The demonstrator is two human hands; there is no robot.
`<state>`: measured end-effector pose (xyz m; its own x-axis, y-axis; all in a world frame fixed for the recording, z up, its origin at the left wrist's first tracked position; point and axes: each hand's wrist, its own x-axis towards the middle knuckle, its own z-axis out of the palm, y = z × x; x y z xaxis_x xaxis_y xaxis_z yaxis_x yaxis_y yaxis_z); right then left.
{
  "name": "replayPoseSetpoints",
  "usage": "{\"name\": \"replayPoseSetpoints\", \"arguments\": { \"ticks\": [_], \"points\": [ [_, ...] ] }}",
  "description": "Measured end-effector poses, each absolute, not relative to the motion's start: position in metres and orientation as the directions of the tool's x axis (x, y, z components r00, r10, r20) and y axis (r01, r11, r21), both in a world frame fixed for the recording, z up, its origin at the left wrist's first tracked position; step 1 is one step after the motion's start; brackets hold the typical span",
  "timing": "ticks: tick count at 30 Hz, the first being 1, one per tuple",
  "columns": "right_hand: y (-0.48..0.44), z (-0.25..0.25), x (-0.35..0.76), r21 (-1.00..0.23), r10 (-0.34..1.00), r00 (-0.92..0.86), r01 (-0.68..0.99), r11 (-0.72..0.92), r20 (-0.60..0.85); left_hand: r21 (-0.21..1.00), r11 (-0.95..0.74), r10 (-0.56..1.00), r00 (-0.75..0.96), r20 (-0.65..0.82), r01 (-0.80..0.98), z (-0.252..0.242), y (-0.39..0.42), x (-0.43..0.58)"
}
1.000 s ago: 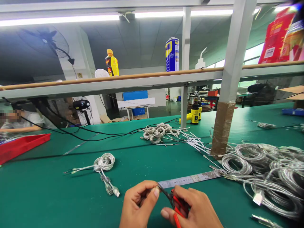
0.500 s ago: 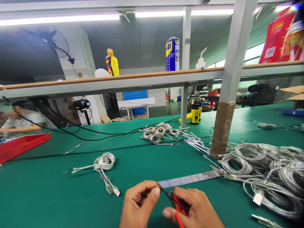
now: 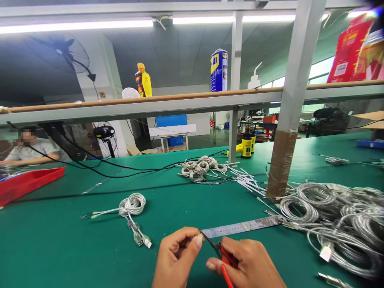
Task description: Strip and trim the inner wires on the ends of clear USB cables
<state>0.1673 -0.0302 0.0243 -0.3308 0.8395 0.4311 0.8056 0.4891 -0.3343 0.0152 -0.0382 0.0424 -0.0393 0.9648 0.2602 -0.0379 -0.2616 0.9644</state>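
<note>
While you work over the green surface [image 3: 60, 244], a coiled USB cable [image 3: 132, 205] lies at left. Your left hand [image 3: 177, 258] pinches something small, too hidden to tell, beside the black tips of the red-handled pliers [image 3: 228, 259] that your right hand [image 3: 247, 266] grips. Just above lies a steel ruler [image 3: 241, 227], and coiled clear cables [image 3: 339, 228] are heaped at right.
</note>
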Motion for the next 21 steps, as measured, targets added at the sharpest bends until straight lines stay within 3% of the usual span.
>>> {"name": "replayPoseSetpoints", "arguments": {
  "ticks": [3, 8, 12, 16, 19, 21],
  "points": [
    [-0.029, 0.032, 0.170, -0.255, 0.876, -0.299, 0.876, 0.409, 0.378, 0.962, -0.265, 0.964, -0.030, 0.264, -0.060, 0.043, -0.037, 0.016],
    [-0.026, 0.036, 0.180, -0.117, 0.967, -0.216, 0.966, 0.232, 0.137, 0.975, -0.189, 0.982, -0.051, 0.184, -0.114, 0.045, -0.033, 0.015],
    [-0.023, 0.027, 0.184, 0.062, 0.974, -0.227, 0.972, 0.228, -0.024, 0.979, -0.104, 0.994, 0.001, 0.105, -0.173, 0.044, -0.029, 0.014],
    [-0.019, 0.025, 0.187, 0.080, 0.978, -0.208, 0.975, 0.209, -0.025, 0.992, -0.039, 0.998, 0.041, 0.045, -0.119, 0.048, -0.026, 0.008],
    [-0.016, 0.020, 0.190, 0.021, 0.977, -0.201, 0.979, 0.200, 0.074, 0.999, -0.011, 0.999, 0.031, 0.012, -0.045, 0.062, -0.024, -0.006],
    [-0.014, 0.012, 0.191, -0.005, 0.964, -0.217, 0.975, 0.221, 0.155, 0.997, -0.068, 0.998, -0.014, 0.068, -0.025, 0.075, -0.024, -0.022]
  ]
}}
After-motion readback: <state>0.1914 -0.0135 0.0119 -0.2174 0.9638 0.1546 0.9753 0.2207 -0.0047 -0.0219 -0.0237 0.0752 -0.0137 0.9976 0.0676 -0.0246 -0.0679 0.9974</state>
